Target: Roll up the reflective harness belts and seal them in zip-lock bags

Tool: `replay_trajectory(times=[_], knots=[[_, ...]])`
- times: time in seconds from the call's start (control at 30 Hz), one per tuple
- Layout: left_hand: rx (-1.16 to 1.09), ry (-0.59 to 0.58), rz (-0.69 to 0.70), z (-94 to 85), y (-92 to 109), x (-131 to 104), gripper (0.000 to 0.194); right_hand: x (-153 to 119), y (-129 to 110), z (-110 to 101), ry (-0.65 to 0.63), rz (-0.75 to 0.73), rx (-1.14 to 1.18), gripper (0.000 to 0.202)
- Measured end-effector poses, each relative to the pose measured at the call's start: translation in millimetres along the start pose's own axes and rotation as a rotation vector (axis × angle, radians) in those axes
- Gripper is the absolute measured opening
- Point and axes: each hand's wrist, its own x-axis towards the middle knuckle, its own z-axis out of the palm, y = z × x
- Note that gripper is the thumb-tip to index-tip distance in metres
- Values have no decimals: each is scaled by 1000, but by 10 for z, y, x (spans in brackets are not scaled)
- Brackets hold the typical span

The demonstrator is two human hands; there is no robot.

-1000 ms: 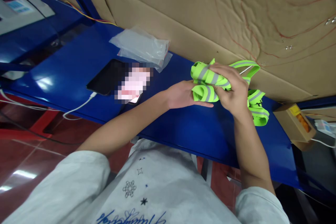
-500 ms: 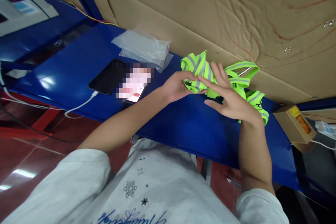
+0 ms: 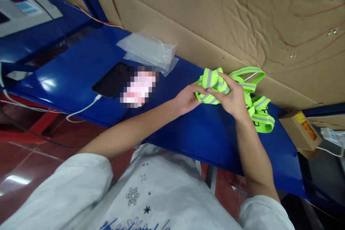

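A neon-green strap vest with grey reflective bands [image 3: 252,106] lies bunched on the blue table [image 3: 188,133], close to the cardboard wall. My left hand [image 3: 187,97] pinches the left end of the bundle from below. My right hand [image 3: 231,97] lies over its middle, fingers curled onto the folded straps. Loose loops of the vest trail to the right of my right hand.
A phone [image 3: 115,79] on a white cable [image 3: 81,109] lies to the left on the table. Behind it are clear plastic bags [image 3: 148,50]. A small cardboard box [image 3: 302,131] sits at the right end. A cardboard wall [image 3: 215,18] backs the table.
My right hand had opened and lifted its fingers off the bundle; now it is closed over the straps again. The bundle has shifted slightly right and lower, more tightly gathered.
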Motion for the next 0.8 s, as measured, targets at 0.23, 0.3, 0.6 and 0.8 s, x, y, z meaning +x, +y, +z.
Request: replay_trajectory(times=[0.23,0.3,0.6,0.8], knots=[[194,78,87,-8,-44,-35,57,-70,35,121,256,125,9,53],[288,65,66,-34,-66,-46,64,-169,48,48,188,214,163,54],[970,65,279,4,-249,-59,63,-752,92,167,159,589,728,79],[1244,-48,321,-345,940,28,88,-811,118,195,306,503,651,74]])
